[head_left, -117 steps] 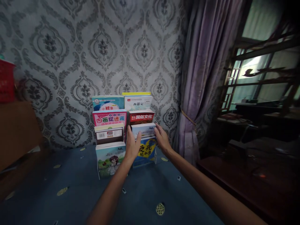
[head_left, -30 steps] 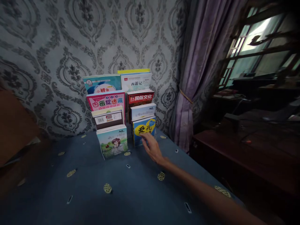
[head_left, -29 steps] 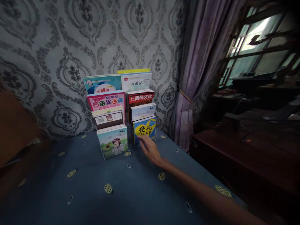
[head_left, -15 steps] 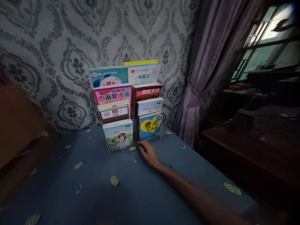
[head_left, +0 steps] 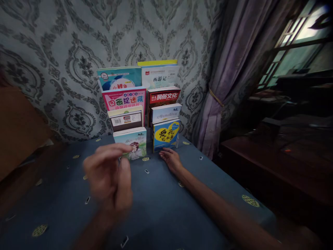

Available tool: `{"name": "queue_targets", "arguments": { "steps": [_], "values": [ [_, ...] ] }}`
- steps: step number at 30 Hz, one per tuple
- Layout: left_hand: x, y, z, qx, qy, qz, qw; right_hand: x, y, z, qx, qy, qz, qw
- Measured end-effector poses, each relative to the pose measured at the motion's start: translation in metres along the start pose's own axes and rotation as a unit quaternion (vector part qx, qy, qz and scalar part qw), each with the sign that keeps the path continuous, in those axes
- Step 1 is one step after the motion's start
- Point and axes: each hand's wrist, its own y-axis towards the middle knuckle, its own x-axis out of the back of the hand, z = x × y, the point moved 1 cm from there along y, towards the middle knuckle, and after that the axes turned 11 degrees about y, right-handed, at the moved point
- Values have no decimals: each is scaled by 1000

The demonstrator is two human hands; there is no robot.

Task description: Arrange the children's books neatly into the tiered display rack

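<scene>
Raised over the table, my left hand (head_left: 108, 173) is slightly blurred, with thumb and fingers apart and nothing between them. It hides the lower left of a green-and-blue paperback (head_left: 140, 139) with a drawn girl on its cover. My right hand (head_left: 171, 160) is low at the table, its fingers loosely spread by the bottom edge of a blue-and-yellow book (head_left: 165, 134); I cannot tell whether they touch it. Behind these, in two stepped columns, stand a pink picture book (head_left: 125, 100), a teal book (head_left: 119, 78), a red-topped book (head_left: 164, 96) and a pale book (head_left: 160, 75). A clear stand edge (head_left: 177, 141) shows at the right.
A blue tablecloth (head_left: 156, 208) with pineapple prints covers the table. Patterned wallpaper (head_left: 85, 69) rises behind the books. A tied purple curtain (head_left: 210, 121) hangs at the right, beside dark reddish furniture (head_left: 260, 156). A brown panel (head_left: 20, 132) stands at the left.
My left hand has come into view from below, in front of the left column of books. My right hand has shifted slightly right and up, closer to the blue-and-yellow book. The view has tilted slightly.
</scene>
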Motion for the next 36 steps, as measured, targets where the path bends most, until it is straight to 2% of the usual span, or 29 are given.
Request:
{"name": "queue_targets", "arguments": {
  "steps": [1,3,4,6,9,10,13,17,19,20,22,25,27,29,30,32,34,36],
  "values": [
    [-12,2,10,27,-29,21,999,1,2,2,-14,16,-5,1000],
    [-36,-2,35,130,-86,108,982,3,4,6,-34,34,-13,999],
    [-46,-8,49,194,-119,152,962,4,4,8,-41,42,-14,998],
    [-62,-25,77,344,-185,228,892,4,5,11,-61,62,-16,996],
    [-74,-58,116,553,-232,263,756,4,4,18,-77,80,-12,994],
    [-75,-68,126,595,-234,253,726,4,3,20,-80,81,-6,994],
    [-76,-89,151,659,-215,215,688,1,0,23,-88,64,25,994],
    [-72,-99,167,649,-246,209,689,-5,-7,14,-42,-48,91,994],
    [-70,-101,171,631,-262,220,696,-9,-14,8,13,-158,122,980],
    [-70,-102,172,623,-269,226,699,-12,-17,5,48,-223,137,964],
    [-69,-106,173,609,-278,233,705,-18,-25,3,140,-356,175,907],
    [-70,-111,173,592,-288,233,716,-28,-35,4,259,-514,228,786],
    [-71,-114,174,582,-290,236,722,-34,-40,5,275,-592,240,719],
    [-71,-116,175,575,-286,245,727,-39,-43,6,273,-643,236,676],
    [-71,-117,176,571,-283,249,729,-40,-44,6,277,-654,230,665],
    [-72,-119,177,561,-271,255,740,-40,-45,7,303,-642,217,670],
    [-74,-121,179,532,-236,268,768,-37,-45,11,343,-597,201,697],
    [-79,-120,179,470,-172,278,820,-29,-41,20,384,-536,172,732]
  ]
}}
